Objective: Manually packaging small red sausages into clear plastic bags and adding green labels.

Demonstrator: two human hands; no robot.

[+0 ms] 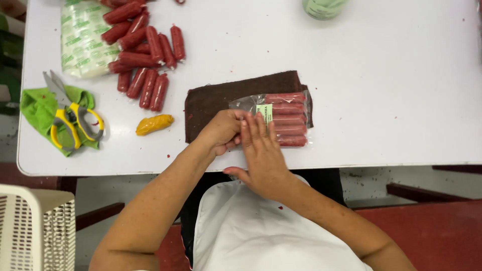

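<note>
A clear plastic bag of several red sausages (286, 118) lies on a dark brown cloth (213, 100) near the table's front edge. My right hand (261, 150) lies flat, fingers together, pressing on the bag's open left end and its green label. My left hand (221, 131) is curled beside it, fingers pinching the same end of the bag against the cloth.
Loose red sausages (145, 55) are piled at the back left beside a printed plastic bag (83, 40). Yellow-handled scissors (70, 118) rest on a green cloth (37, 108). A small yellow piece (154, 124) lies on the white table (376, 100). A white slotted crate (35, 231) stands lower left.
</note>
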